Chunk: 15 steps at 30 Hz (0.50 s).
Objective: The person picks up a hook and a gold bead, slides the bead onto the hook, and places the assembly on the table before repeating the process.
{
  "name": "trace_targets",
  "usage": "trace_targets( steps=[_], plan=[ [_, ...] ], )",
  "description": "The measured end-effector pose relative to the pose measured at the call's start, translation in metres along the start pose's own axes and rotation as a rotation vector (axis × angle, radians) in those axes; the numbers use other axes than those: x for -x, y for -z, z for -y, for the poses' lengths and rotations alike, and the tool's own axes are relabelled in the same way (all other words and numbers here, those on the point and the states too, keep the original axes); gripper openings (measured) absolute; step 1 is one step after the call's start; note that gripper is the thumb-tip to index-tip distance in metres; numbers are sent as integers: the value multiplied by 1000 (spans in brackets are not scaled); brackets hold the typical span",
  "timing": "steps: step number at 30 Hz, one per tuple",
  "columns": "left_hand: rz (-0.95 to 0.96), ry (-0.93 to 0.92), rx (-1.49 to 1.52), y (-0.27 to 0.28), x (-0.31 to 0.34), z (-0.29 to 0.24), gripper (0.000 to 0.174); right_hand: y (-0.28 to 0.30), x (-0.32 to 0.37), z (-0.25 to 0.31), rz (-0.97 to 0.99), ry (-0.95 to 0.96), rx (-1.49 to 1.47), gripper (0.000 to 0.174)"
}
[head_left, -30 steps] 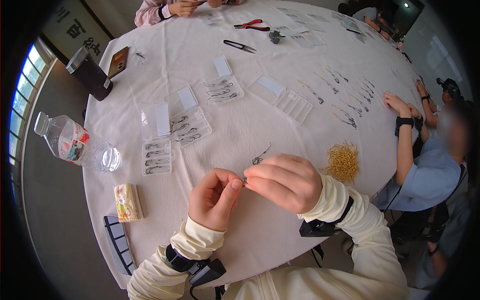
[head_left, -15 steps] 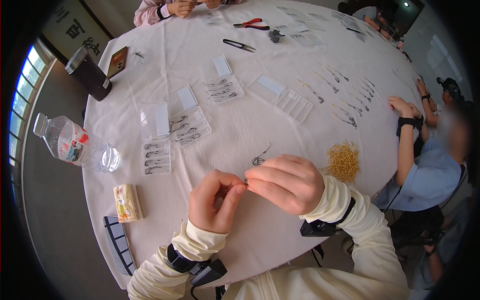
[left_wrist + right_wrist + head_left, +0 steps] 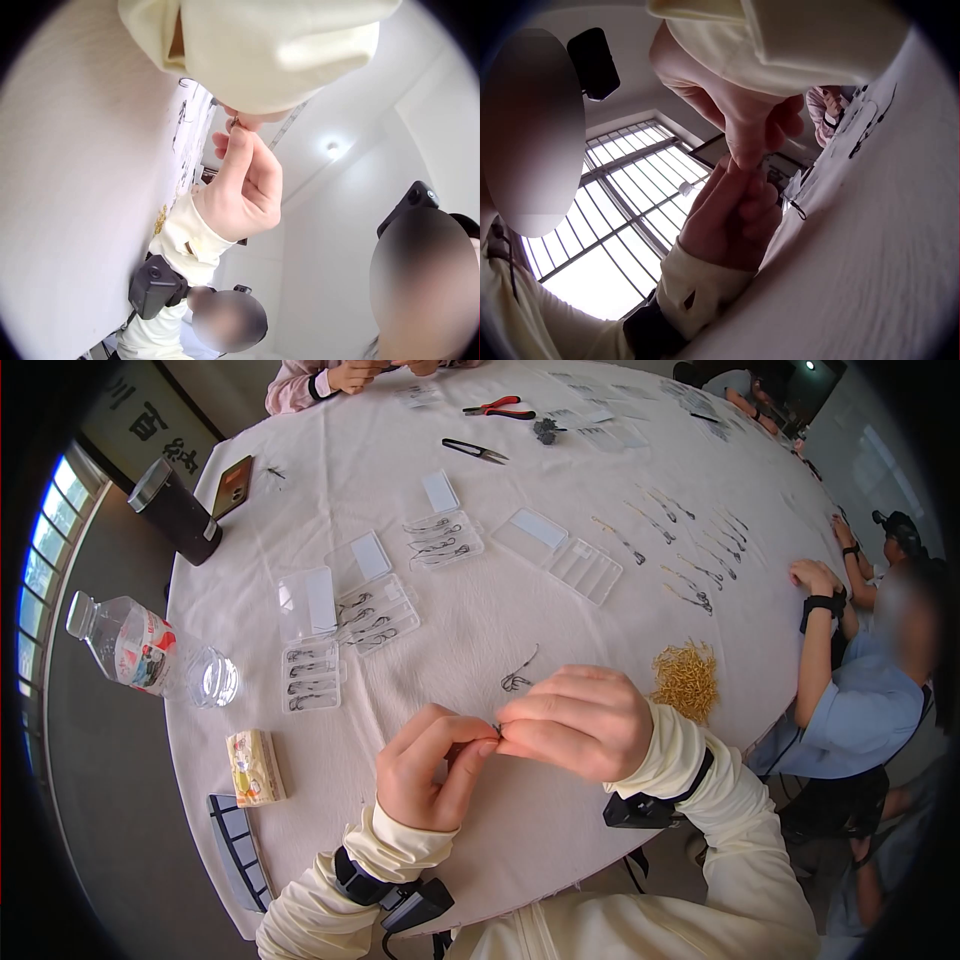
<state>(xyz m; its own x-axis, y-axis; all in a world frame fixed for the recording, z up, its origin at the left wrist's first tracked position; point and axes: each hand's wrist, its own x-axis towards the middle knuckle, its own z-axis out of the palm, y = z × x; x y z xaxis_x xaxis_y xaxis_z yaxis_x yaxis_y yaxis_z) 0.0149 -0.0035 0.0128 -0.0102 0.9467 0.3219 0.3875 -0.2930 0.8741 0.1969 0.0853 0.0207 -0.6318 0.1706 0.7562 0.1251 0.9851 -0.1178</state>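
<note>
In front of me both hands meet fingertip to fingertip over the table. My left hand (image 3: 425, 770) pinches a small dark piece (image 3: 498, 730) between thumb and index finger, and my right hand (image 3: 580, 725) pinches it from the other side. Mostly fingers cover it; I cannot tell its kind. A bit of it (image 3: 235, 121) shows at the right fingertips in the left wrist view. In the right wrist view, a dark curved loop (image 3: 800, 210) appears beside the left hand's fingers. Just beyond the hands lies a dark fishing hook with a line tail (image 3: 516, 678).
Clear compartment boxes (image 3: 312, 678) hold dark hooks; another box (image 3: 585, 572) lies open. Gold bits (image 3: 686, 680) are heaped right, below rows of gold-tailed hooks (image 3: 715, 565). A water bottle (image 3: 150, 650), tissue pack (image 3: 255, 768), snips (image 3: 475, 452) and pliers (image 3: 500, 408) surround them. Other people sit around.
Both hands have shifted slightly right and down together, fingertips still meeting. The left thumb has tipped toward the right fingertips. At the right, another person's hands have drawn back a little.
</note>
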Motion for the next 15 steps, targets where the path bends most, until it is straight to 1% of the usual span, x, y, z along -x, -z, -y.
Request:
trace_targets(
  steps=[4,6,7,9,10,12,13,15],
  plan=[
    [25,-35,-20,3,-1,2,5,-1,3,-4,-5,-47,-41,21],
    [52,21,59,3,-1,5,3,0,4,-6,34,-160,-146,24],
    [53,20,58,3,0,6,3,1,5,-6,34,-160,-146,24],
    [83,134,208,2,2,7,4,4,5,-6,92,-349,-325,22],
    [84,134,208,2,2,7,4,5,4,-7,91,-349,-325,22],
    [126,270,409,3,3,7,8,6,3,-9,51,-540,-536,13],
    [127,270,409,4,3,8,8,6,2,-10,51,-540,-536,13],
    [165,311,494,5,4,9,12,6,2,-12,80,-560,-604,3]
  ],
)
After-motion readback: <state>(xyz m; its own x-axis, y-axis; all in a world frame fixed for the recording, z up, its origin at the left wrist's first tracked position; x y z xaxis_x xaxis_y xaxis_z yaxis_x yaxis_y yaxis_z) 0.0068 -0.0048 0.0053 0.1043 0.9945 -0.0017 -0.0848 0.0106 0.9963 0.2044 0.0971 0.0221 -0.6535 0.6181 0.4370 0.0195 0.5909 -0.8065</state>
